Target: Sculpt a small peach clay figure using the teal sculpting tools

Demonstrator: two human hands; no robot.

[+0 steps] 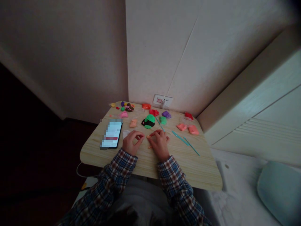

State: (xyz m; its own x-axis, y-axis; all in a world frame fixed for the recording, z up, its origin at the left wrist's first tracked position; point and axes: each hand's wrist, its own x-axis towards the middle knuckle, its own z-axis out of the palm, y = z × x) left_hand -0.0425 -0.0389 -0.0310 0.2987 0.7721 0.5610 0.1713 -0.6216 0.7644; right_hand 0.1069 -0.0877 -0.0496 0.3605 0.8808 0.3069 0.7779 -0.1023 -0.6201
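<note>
At the table's [178, 166] near-middle, in the head view, a small orange clay piece [148, 137] lies at the fingertips of the right hand [161, 145], thumb and forefinger close together; clamping cannot be confirmed. The left hand [131, 142], slightly apart from the piece, has its thumb and forefinger nearly together. The green-and-black clay figure [149, 121] lies beyond.
</note>
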